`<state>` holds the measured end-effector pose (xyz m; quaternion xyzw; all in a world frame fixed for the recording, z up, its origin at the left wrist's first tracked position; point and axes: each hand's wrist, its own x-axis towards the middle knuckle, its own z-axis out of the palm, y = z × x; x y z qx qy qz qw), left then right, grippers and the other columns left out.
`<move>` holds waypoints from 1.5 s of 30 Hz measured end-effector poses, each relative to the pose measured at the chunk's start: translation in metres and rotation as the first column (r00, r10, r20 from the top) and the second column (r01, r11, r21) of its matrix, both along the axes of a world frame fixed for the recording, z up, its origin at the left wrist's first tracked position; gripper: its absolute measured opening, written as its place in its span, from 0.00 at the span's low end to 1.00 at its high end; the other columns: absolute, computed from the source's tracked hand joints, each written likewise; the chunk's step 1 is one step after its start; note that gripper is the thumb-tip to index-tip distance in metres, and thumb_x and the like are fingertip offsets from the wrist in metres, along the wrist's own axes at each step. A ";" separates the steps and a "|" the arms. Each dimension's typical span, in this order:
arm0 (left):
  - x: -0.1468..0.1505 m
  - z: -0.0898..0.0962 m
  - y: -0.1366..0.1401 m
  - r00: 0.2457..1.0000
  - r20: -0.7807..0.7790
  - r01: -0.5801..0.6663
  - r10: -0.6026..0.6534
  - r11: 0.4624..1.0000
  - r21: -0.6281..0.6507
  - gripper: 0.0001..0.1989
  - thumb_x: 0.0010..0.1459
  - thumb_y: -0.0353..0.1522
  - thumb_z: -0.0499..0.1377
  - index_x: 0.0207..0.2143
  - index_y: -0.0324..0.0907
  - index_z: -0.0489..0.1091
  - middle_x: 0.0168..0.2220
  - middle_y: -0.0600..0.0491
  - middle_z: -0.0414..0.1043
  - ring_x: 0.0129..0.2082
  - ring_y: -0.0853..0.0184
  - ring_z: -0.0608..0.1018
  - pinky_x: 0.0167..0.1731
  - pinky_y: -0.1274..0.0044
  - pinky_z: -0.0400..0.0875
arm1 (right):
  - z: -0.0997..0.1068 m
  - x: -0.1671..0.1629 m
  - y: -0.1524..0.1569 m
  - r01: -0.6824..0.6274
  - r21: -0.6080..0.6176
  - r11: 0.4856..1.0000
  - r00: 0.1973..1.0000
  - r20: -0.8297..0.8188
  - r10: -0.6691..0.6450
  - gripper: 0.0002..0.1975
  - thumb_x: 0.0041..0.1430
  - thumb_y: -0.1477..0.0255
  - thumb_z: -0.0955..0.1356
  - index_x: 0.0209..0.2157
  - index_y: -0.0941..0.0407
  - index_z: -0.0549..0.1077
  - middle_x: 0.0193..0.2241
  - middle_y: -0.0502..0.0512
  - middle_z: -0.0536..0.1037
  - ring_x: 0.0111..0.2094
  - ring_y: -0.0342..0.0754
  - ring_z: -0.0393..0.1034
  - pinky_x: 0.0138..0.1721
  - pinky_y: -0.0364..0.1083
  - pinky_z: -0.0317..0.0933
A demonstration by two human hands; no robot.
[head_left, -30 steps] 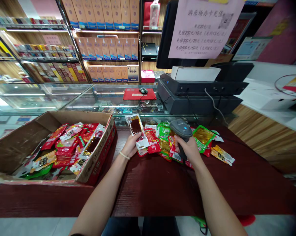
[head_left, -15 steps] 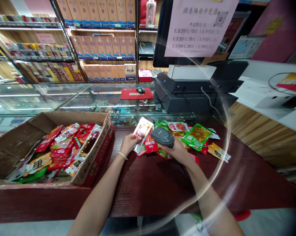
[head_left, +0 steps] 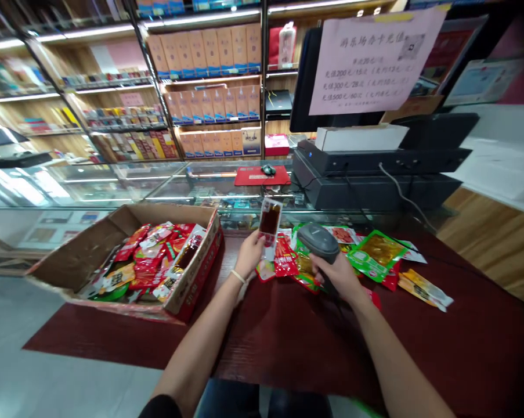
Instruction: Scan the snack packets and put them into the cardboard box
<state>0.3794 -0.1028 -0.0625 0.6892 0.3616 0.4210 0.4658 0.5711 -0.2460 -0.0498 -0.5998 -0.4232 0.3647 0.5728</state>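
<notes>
My left hand (head_left: 252, 253) is closed on a snack packet (head_left: 270, 220) with a dark window and white edges, held up above the table. In my right hand (head_left: 338, 273) is a grey barcode scanner (head_left: 318, 241), its head pointing left toward the packet. Below and behind both hands lies a loose pile of snack packets: a red packet (head_left: 285, 255), a green-edged packet (head_left: 378, 254) and an orange-yellow packet (head_left: 423, 288) among them. Part of the pile is hidden by the scanner and my right hand.
To the left stands an open cardboard box (head_left: 201, 293) holding several snack packets. Behind the dark red table (head_left: 288, 337) runs a glass counter with a mouse (head_left: 268, 169) on a red mat (head_left: 244, 176). A monitor with a pink sign (head_left: 366, 64) and a black cash drawer (head_left: 375, 188) stand at the right.
The packet in my left hand has turned, from a bright printed face to a dark window, and stands more upright. My view has swung left; the scanner stays in my right hand.
</notes>
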 end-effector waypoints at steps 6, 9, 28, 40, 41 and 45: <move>-0.069 0.107 -0.038 0.988 -0.014 -0.138 0.152 0.928 0.345 0.09 0.62 0.35 0.56 0.44 0.42 0.69 0.40 0.52 0.77 0.39 0.65 0.77 0.43 0.75 0.70 | 0.001 0.001 0.001 0.017 0.005 1.000 0.999 -0.030 -0.017 0.22 0.46 0.52 0.76 0.26 0.55 0.69 0.16 0.49 0.71 0.13 0.43 0.62 0.15 0.43 0.58; -0.129 0.131 -0.041 0.892 -0.088 -0.351 0.444 0.800 0.486 0.09 0.62 0.35 0.56 0.43 0.43 0.70 0.40 0.52 0.77 0.40 0.64 0.78 0.43 0.74 0.71 | -0.001 0.000 0.002 0.004 -0.002 1.000 1.000 0.002 -0.004 0.23 0.47 0.50 0.75 0.25 0.55 0.69 0.16 0.50 0.72 0.13 0.43 0.63 0.15 0.44 0.58; -0.086 0.087 -0.044 0.898 -0.335 -0.054 0.283 0.830 0.555 0.15 0.63 0.34 0.55 0.50 0.43 0.74 0.47 0.49 0.78 0.46 0.60 0.79 0.50 0.69 0.71 | 0.001 0.008 0.000 0.073 0.052 0.996 0.996 -0.057 -0.070 0.21 0.50 0.54 0.75 0.24 0.55 0.68 0.17 0.48 0.72 0.13 0.42 0.63 0.14 0.42 0.57; 0.045 -0.043 -0.039 0.781 -0.599 0.219 0.180 0.818 0.532 0.30 0.57 0.46 0.62 0.56 0.37 0.69 0.55 0.36 0.67 0.55 0.46 0.69 0.56 0.58 0.63 | 0.007 0.019 -0.001 0.130 0.045 0.990 0.990 -0.052 -0.128 0.21 0.52 0.54 0.73 0.20 0.55 0.68 0.14 0.49 0.70 0.12 0.42 0.62 0.12 0.41 0.56; 0.044 -0.049 -0.042 0.776 -0.599 0.225 0.196 0.801 0.555 0.35 0.55 0.48 0.62 0.59 0.37 0.66 0.58 0.35 0.64 0.57 0.45 0.67 0.58 0.57 0.61 | 0.007 0.020 -0.001 0.138 0.041 0.990 0.989 -0.058 -0.136 0.21 0.51 0.54 0.73 0.20 0.55 0.68 0.14 0.49 0.70 0.12 0.42 0.63 0.12 0.41 0.56; 0.036 -0.056 -0.045 0.765 -0.621 0.282 0.174 0.775 0.565 0.42 0.54 0.50 0.63 0.64 0.37 0.59 0.63 0.34 0.59 0.61 0.44 0.63 0.60 0.56 0.58 | 0.004 0.021 0.001 0.143 0.043 0.989 0.988 -0.060 -0.140 0.21 0.50 0.53 0.74 0.21 0.55 0.69 0.15 0.50 0.71 0.12 0.42 0.63 0.12 0.41 0.56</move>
